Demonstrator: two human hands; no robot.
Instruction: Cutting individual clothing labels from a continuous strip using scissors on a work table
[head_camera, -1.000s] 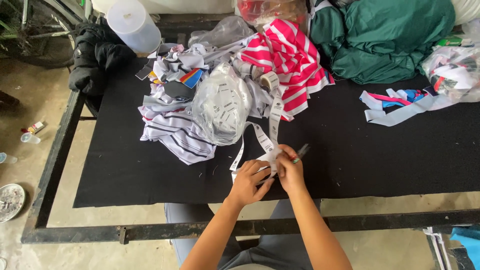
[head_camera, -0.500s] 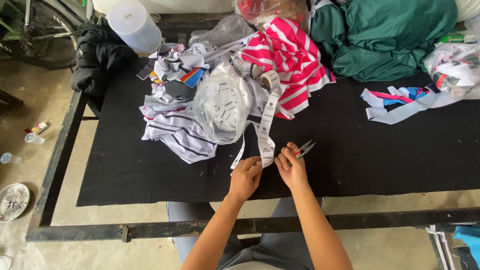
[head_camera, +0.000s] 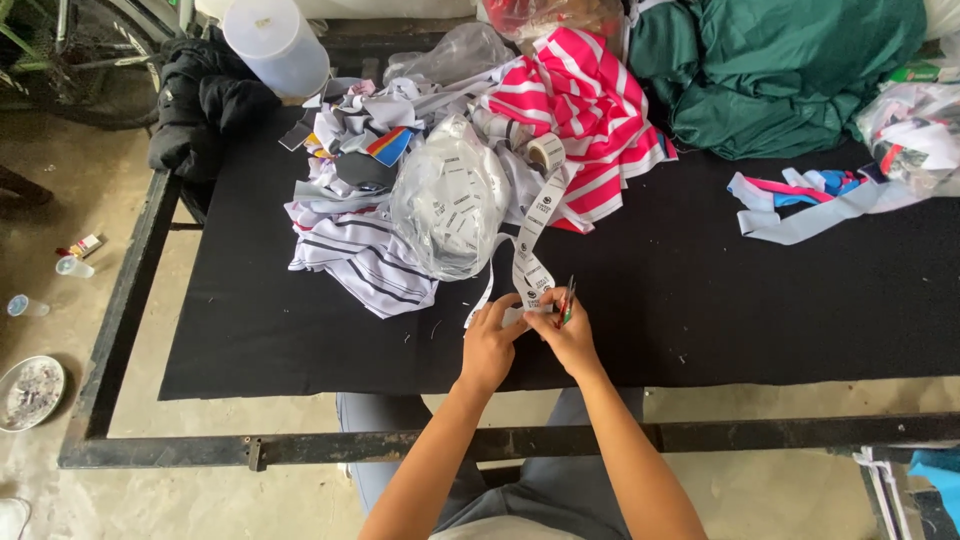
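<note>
Both forearms reached forward over the counter (head_camera: 300, 330), the left hand (head_camera: 492, 343) and right hand (head_camera: 566, 335) pinched closed, fingertips meeting.

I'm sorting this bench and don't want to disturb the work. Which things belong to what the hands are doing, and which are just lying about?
In use:
- white label tape, held by left hand and right hand
- small snips in the right hand
- tape roll

Lying about:
- clear bag of labels
- pink striped fabric
- green cloth
- white plastic jar
- black jacket
</note>
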